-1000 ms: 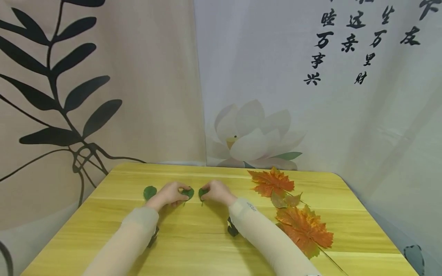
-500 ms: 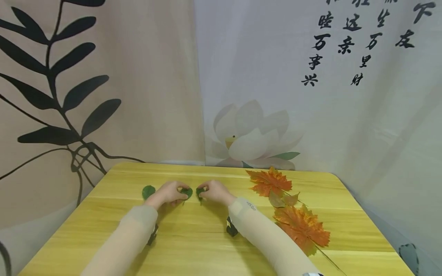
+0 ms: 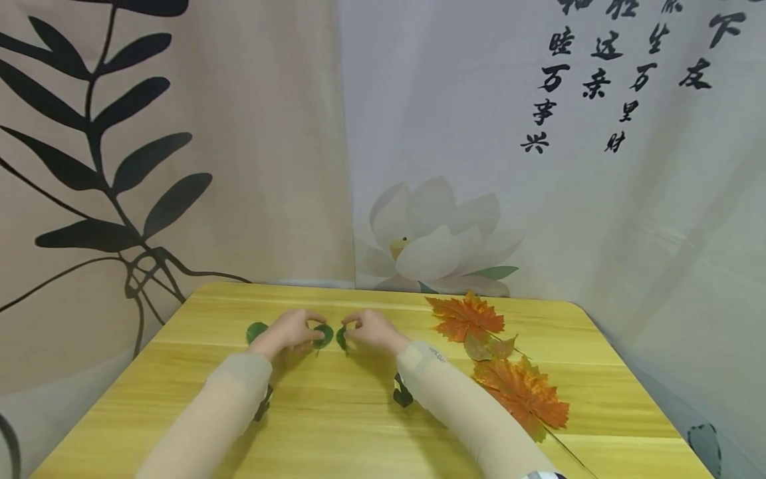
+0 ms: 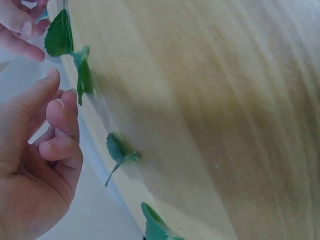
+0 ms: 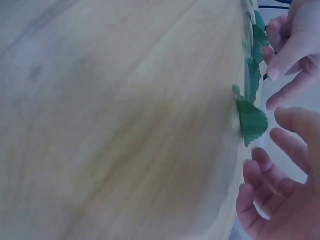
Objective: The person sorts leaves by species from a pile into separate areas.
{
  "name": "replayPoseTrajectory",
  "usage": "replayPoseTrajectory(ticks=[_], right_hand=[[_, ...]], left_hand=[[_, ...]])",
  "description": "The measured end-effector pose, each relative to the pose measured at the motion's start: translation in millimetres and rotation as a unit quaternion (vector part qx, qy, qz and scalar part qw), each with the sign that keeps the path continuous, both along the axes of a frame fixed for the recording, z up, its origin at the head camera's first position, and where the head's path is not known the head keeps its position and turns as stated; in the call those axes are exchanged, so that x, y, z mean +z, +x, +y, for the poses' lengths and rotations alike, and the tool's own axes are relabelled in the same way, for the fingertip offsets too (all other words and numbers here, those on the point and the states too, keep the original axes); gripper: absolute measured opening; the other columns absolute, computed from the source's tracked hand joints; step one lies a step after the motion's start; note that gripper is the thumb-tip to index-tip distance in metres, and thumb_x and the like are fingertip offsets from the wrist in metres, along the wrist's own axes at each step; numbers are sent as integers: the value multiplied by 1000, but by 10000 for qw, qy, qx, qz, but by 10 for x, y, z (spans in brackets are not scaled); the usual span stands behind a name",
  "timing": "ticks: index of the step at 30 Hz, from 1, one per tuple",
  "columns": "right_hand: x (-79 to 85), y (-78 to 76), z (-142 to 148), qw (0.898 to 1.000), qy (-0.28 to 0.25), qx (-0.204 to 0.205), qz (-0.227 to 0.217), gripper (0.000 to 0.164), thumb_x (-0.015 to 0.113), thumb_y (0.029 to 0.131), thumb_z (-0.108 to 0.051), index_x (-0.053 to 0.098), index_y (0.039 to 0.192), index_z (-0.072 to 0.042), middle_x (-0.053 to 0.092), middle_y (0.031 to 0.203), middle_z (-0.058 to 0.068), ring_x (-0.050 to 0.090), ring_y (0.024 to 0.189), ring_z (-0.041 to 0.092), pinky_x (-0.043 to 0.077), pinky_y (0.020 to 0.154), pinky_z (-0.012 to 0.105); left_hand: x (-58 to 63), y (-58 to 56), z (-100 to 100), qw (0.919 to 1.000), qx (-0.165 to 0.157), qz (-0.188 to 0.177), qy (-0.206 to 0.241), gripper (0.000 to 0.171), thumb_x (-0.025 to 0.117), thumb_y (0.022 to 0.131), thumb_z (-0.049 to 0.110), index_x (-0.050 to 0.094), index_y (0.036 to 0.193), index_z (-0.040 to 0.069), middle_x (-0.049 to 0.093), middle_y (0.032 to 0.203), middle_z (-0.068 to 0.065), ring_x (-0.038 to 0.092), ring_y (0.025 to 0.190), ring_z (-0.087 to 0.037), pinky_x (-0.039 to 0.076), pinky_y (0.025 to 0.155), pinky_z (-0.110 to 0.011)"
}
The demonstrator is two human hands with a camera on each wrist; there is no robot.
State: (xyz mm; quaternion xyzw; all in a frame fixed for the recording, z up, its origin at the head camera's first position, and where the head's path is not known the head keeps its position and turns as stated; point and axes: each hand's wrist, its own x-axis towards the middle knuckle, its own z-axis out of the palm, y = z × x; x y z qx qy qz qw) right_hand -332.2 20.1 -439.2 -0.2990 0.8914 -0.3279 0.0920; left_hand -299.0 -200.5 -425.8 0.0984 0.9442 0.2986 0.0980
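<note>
In the head view, my left hand (image 3: 290, 329) is beside a small green leaf (image 3: 324, 336), its thumb and index finger parted at the leaf's edge. My right hand (image 3: 374, 330) faces it, fingers spread next to a second green leaf (image 3: 341, 337). In the right wrist view this second leaf (image 5: 251, 120) stands on the table, apart from the right fingertips (image 5: 281, 113). The left wrist view shows the first leaf (image 4: 84, 75) just off the left fingertips, with two more green leaves along the same row. One of these is behind my left hand in the head view.
A round green leaf (image 3: 256, 332) lies left of my left wrist. Orange maple leaves (image 3: 468, 316) with stems lie along the right side of the yellow wooden table (image 3: 335, 426). A printed curtain (image 3: 275, 146) hangs behind the far edge.
Both hands have let go of the two green leaves they pinched before; thumbs and index fingers have spread apart. The two leaves stay on the table. The head view has shifted slightly.
</note>
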Motion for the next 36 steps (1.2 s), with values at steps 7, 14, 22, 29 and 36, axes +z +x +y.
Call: replayPoseTrajectory(ticks=[7, 14, 22, 29, 36], right_hand=[[33, -3, 224, 10000, 20, -76, 29, 34, 66, 92, -20, 67, 124, -9, 66, 107, 7, 57, 85, 14, 50, 74, 33], [255, 20, 633, 9996, 180, 112, 190, 36, 66, 92, -22, 66, 125, -8, 64, 93, 3, 55, 75, 12, 48, 67, 30], [582, 178, 1311, 9989, 284, 120, 348, 34, 65, 93, -25, 66, 125, -13, 65, 97, 0, 57, 68, 14, 49, 62, 30], [674, 325, 1818, 9995, 175, -108, 254, 32, 66, 94, -26, 66, 123, -14, 67, 107, 1, 61, 79, 14, 52, 69, 31], [641, 517, 2215, 9995, 44, -246, 211, 26, 64, 95, -20, 68, 119, -10, 70, 96, -1, 61, 72, 22, 50, 63, 31]], left_hand=[[49, -55, 168, 9995, -260, 169, 79, 46, 67, 92, 20, 57, 133, 3, 62, 62, -11, 46, 38, -13, 51, 48, -32], [145, -120, 393, 9967, -543, 511, 324, 44, 67, 93, 20, 58, 132, 3, 66, 73, -12, 51, 44, -17, 51, 52, -30], [278, -65, 852, 9903, -1108, 603, 587, 42, 68, 92, 25, 61, 129, 7, 68, 78, -13, 62, 58, -36, 52, 53, -33], [253, 87, 1284, 9760, -1951, 778, 571, 36, 69, 91, 23, 65, 125, 10, 67, 82, -4, 64, 63, -25, 52, 53, -30], [137, 298, 1655, 9491, -2979, 904, 472, 33, 70, 90, 18, 68, 122, 12, 68, 95, 3, 61, 80, -10, 52, 70, -29]])
